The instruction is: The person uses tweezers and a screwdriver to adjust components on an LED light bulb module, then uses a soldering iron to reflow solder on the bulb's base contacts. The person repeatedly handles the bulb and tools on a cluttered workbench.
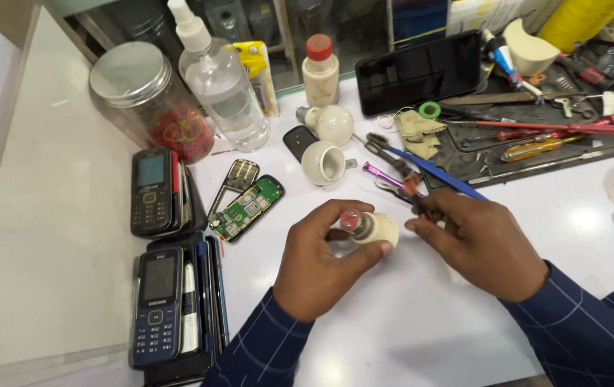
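**Hands at a repair bench: lamp base and small tool**

Where the white table (pixel 464 315) fills most of the head view, it carries every other item, ordered here from largest to smallest. A black tool mat (pixel 536 154) lies at the far right, covered with screwdrivers. A black tablet (pixel 419 72) leans behind it, beside a clear spray bottle (pixel 219 86) and a lidded glass jar (pixel 150 100) holding red bands. Two stacks of keypad phones (pixel 158 190) sit at the left edge. The left hand (pixel 321 265) is clenched around a white lamp base (pixel 373 229), thumb below and fingers above, holding it just over the table centre with its metal cap turned toward the left. The right hand (pixel 482 244) grips a small dark-handled tool (pixel 421 204) between thumb and fingertips, just beside the lamp base; whether its tip touches the base cannot be told. A green circuit board (pixel 248 208) lies left of the hands, near an empty phone frame. Two further lamp parts rest beyond: a white housing (pixel 323 162) lying on its side and a whole bulb (pixel 330 122).
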The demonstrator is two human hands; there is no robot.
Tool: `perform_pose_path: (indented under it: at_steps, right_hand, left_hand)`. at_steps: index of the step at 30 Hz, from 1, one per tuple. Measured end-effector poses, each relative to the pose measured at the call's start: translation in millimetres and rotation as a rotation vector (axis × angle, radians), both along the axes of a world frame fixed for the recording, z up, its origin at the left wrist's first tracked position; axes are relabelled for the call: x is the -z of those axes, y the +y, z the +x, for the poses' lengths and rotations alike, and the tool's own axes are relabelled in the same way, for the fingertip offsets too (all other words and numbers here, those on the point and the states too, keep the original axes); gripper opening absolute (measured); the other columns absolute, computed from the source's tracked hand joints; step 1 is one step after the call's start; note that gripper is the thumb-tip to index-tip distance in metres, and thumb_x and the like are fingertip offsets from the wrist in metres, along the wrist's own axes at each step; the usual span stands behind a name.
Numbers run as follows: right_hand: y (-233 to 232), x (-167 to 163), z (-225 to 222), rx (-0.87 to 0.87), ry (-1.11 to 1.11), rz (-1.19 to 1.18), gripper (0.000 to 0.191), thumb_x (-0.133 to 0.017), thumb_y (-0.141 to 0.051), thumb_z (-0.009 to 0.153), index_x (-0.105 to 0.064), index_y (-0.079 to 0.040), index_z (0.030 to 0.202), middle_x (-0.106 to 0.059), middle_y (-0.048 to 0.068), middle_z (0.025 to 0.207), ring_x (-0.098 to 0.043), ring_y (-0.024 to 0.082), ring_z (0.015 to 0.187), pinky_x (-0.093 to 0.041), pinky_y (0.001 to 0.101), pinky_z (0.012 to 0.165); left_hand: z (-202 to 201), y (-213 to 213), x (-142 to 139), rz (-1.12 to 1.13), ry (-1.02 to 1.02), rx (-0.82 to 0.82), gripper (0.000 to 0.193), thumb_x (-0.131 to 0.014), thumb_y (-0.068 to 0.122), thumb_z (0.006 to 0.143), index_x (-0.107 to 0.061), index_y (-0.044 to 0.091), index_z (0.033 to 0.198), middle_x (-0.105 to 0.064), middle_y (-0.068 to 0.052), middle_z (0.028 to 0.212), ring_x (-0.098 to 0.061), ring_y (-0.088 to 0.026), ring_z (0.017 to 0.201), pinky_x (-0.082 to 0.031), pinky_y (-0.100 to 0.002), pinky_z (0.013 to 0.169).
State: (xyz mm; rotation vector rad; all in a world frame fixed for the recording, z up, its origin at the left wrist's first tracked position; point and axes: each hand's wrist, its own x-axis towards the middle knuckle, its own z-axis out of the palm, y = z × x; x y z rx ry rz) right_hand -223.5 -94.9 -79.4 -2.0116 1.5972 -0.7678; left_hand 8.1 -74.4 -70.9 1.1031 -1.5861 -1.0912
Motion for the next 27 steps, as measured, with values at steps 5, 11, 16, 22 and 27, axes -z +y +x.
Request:
perform_pose_path:
  at_steps: [5,11,16,22,27]
  right_hand:
    - [13,-7,0,-0.049,0.270,-0.068,0.024,-0.077,-0.030,0.082,-0.076,-0.012,0.097,-0.073,0.007,0.086,-0.070,0.030,0.070,-0.055,0.0418,0.061]
    - [25,-9,1,-0.076,0.336,-0.083,0.033,-0.074,-0.028,0.081,-0.074,-0.014,0.111,-0.070,0.006,0.101,-0.072,0.029,0.076,-0.057,0.0418,0.064]
    - [50,-25,-8,0.078,0.073,0.062,0.043,-0.079,-0.024,0.078,-0.072,-0.016,0.120,-0.071,0.002,0.105,-0.072,0.021,0.061,-0.058,0.0345,0.058]
    - [89,-54,-52,0.200,-0.120,-0.001,0.042,-0.073,-0.009,0.076,-0.072,-0.011,0.117,-0.074,0.003,0.099,-0.067,0.015,0.064,-0.053,0.0288,0.047]
    - [125,-63,-100,0.384,-0.186,-0.130,0.031,-0.071,-0.008,0.082,-0.072,-0.006,0.113,-0.072,0.004,0.095,-0.068,0.009,0.061,-0.052,0.0239,0.047]
  left_hand:
    - [-13,23,8,0.415,0.747,0.023,0.036,-0.072,0.020,0.094,-0.063,-0.004,0.120,-0.073,-0.012,0.110,-0.069,-0.018,0.095,-0.060,-0.035,0.084]
    - [-34,45,14,0.671,1.104,-0.010,0.044,-0.062,0.031,0.099,-0.061,-0.002,0.128,-0.069,-0.012,0.112,-0.068,-0.019,0.095,-0.060,-0.033,0.080]
    - [-58,56,10,0.711,1.207,0.059,0.048,-0.059,0.032,0.099,-0.053,0.003,0.137,-0.067,-0.014,0.120,-0.070,-0.022,0.101,-0.061,-0.035,0.080]
    - [-110,59,3,0.799,1.231,0.265,0.045,-0.057,0.029,0.100,-0.052,0.005,0.138,-0.066,-0.014,0.123,-0.071,-0.028,0.109,-0.062,-0.037,0.084]
    - [-168,61,2,0.919,1.254,0.390,0.044,-0.057,0.023,0.101,-0.049,0.001,0.138,-0.067,-0.017,0.122,-0.071,-0.030,0.108,-0.064,-0.038,0.084]
